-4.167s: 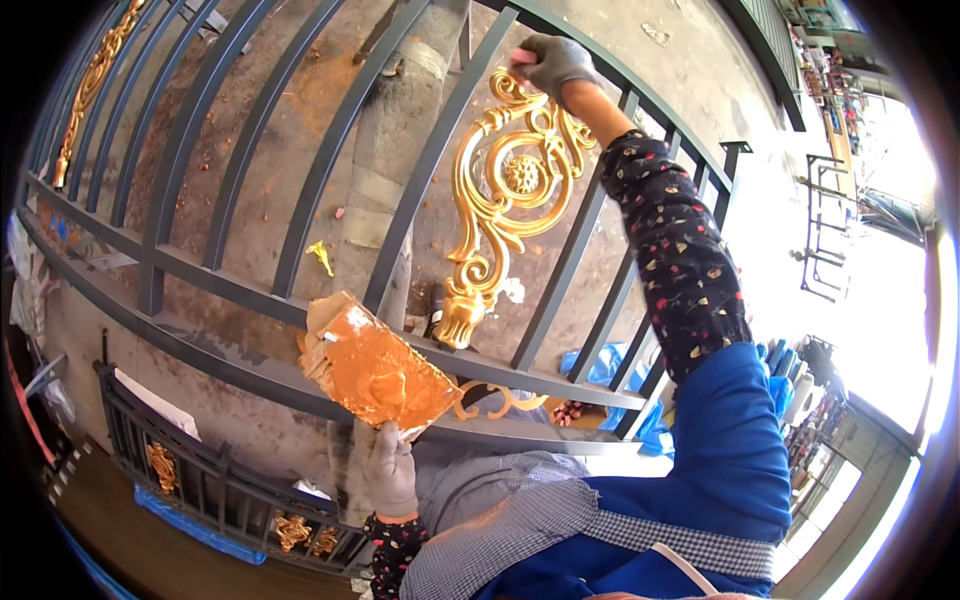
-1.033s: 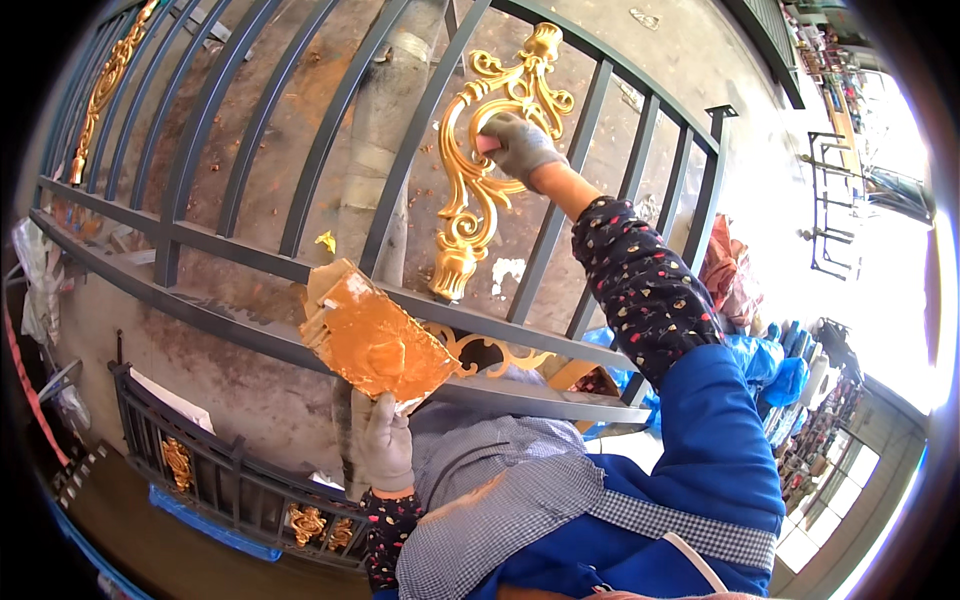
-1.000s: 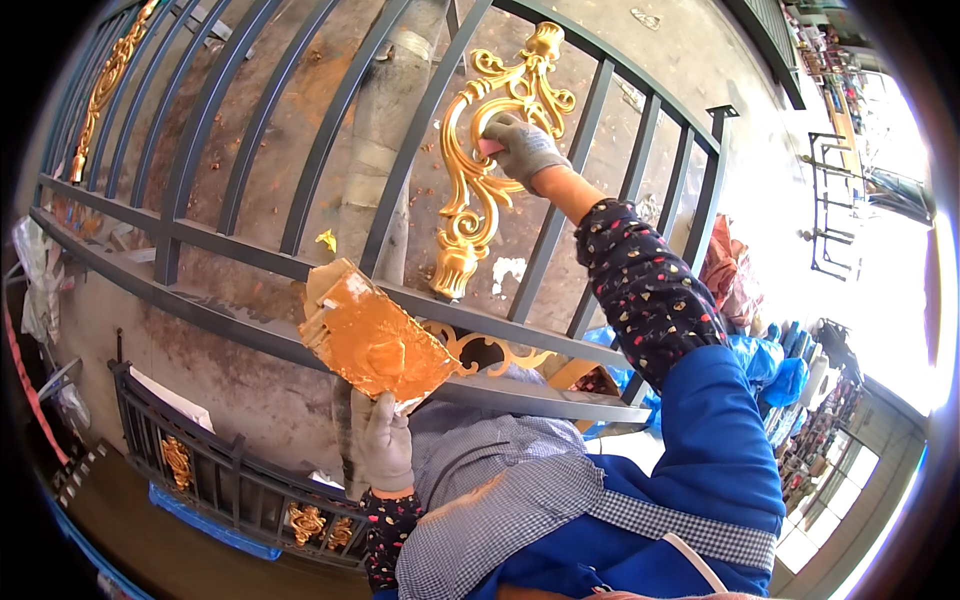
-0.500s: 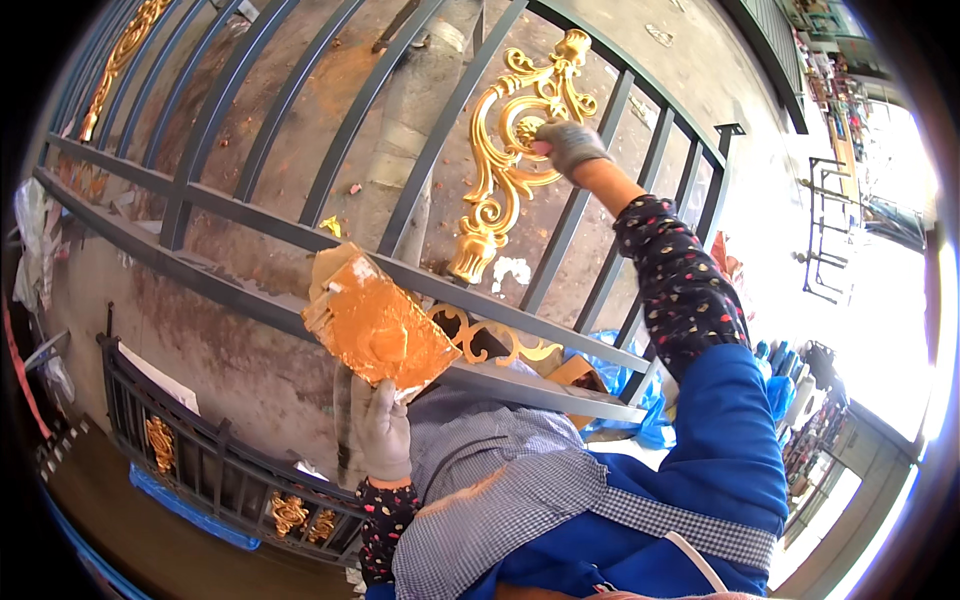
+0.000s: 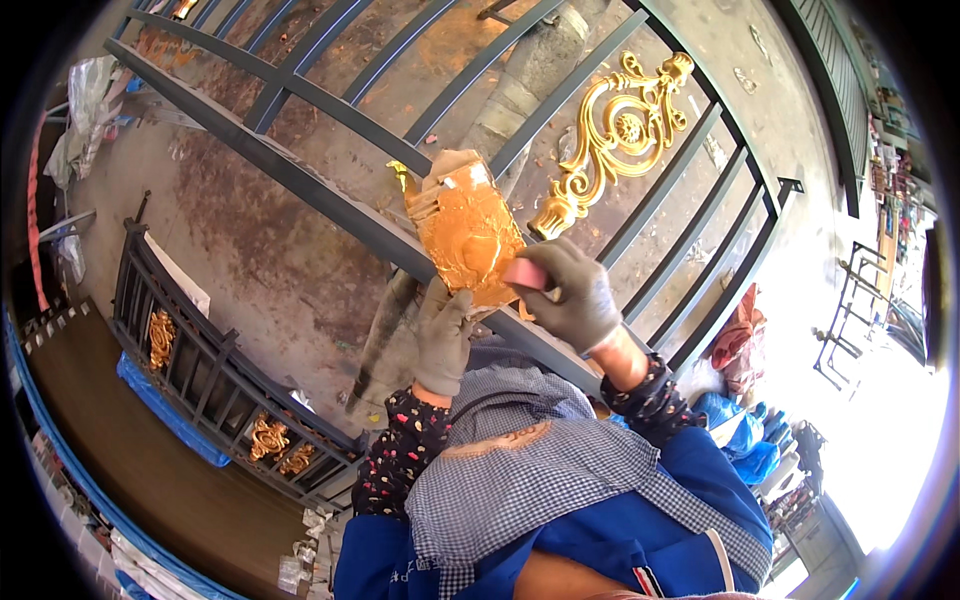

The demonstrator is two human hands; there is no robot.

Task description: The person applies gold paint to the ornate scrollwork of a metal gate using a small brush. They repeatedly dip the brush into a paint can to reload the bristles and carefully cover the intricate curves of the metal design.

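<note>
My chest and checked scarf (image 5: 520, 480) fill the lower middle of the view and cover both my elbows and part of the gate rail (image 5: 330, 205) below my hands. The wide lens bends every bar, so I cannot judge how far the gate tilts. What the gold-smeared board (image 5: 468, 235) is made of is hard to make out; its top edge looks torn and pale, and the gold paint hides its surface. The bottom edge of it is behind my fingers.

My left hand (image 5: 443, 335), in a grey glove, is closed on the lower edge of the board and holds it up against the dark rail. Only the back of that hand shows, so the fingertips are out of sight.

My right hand (image 5: 572, 292), also gloved in grey, pinches 1 small pink sponge (image 5: 527, 274) between thumb and fingers, narrowly closed, and the sponge touches the board's right lower edge.

The gold scroll ornament (image 5: 610, 135) sits between 2 bars, up and to the right of the board, apart from both hands.

A second, smaller gate section (image 5: 215, 385) with gold ornaments lies on the ground at lower left, partly cut by the dark rim.
</note>
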